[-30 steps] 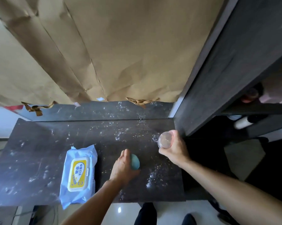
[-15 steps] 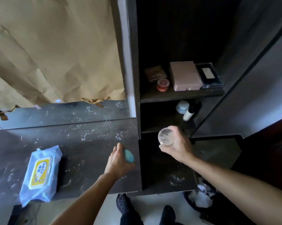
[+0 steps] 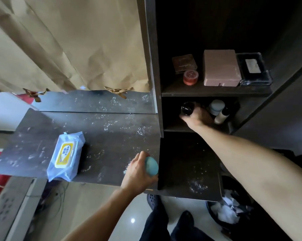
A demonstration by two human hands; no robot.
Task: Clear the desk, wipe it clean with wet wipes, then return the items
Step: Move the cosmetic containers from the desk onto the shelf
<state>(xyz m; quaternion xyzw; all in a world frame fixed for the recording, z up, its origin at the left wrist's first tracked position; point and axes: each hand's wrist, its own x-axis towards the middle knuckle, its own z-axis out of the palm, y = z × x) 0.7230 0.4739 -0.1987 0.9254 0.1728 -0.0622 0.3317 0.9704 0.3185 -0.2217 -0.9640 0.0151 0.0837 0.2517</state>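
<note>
Writing first: wet-wipes pack (image 3: 66,153) has a yellow lid label with dark characters, too blurred to read; black case (image 3: 253,68) on the upper shelf has a pale label, unreadable. Left hand (image 3: 139,173) is at the near right edge of the desk (image 3: 112,133), fingers curled round a teal egg-shaped thing (image 3: 152,166) whose rounded end pokes out past the thumb side. The wipes pack lies flat on the desk, well apart from those fingers on their left. White speckles on the dark desk top around and beyond the fingers. Right hand (image 3: 199,117) reaches into the lower shelf compartment, fingers wrapped round a round jar (image 3: 187,108), dark in the shadow, held at the fingertips; whether it touches the shelf board, cannot tell. Just behind the knuckles: a grey-capped pot (image 3: 216,106) and a white bottle (image 3: 221,115) with a black cap. On the shelf above that hand: a brown compact (image 3: 184,63), red tin (image 3: 190,77), pink box (image 3: 221,67). Below the forearm, a bin (image 3: 228,209) with crumpled white wipes.
</note>
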